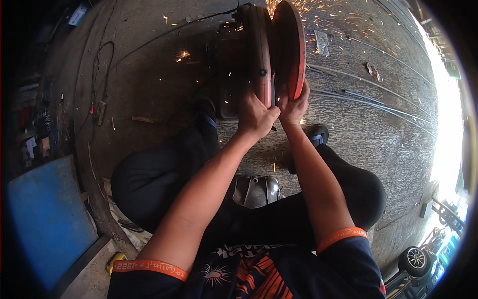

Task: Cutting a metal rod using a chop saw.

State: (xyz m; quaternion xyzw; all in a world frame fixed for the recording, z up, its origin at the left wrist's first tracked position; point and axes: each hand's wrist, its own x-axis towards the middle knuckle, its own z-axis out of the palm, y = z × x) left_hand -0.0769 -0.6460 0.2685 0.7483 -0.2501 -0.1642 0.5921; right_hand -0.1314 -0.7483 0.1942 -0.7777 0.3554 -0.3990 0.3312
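A dark machine [231, 70] stands on the floor ahead of me, with a thick, round, reddish-brown rim [262, 55] on its right side. Close beside that rim is a large upright disc with a red edge [299, 65]. My left hand [256, 117] is closed at the rim's lower end, its thumb toward the disc; its fingers are partly hidden. My right hand [294, 105] grips the disc's lower edge. Orange sparks [273, 6] burst from behind the top of the disc and scatter to the right. What touches what there is hidden.
A shiny metal piece [256, 192] lies between my legs. Long thin rods [368, 101] and a clear plastic scrap [321, 43] lie on the right. Left are a cable [110, 65] and a blue panel [52, 212]. A vehicle wheel [416, 260] shows at lower right.
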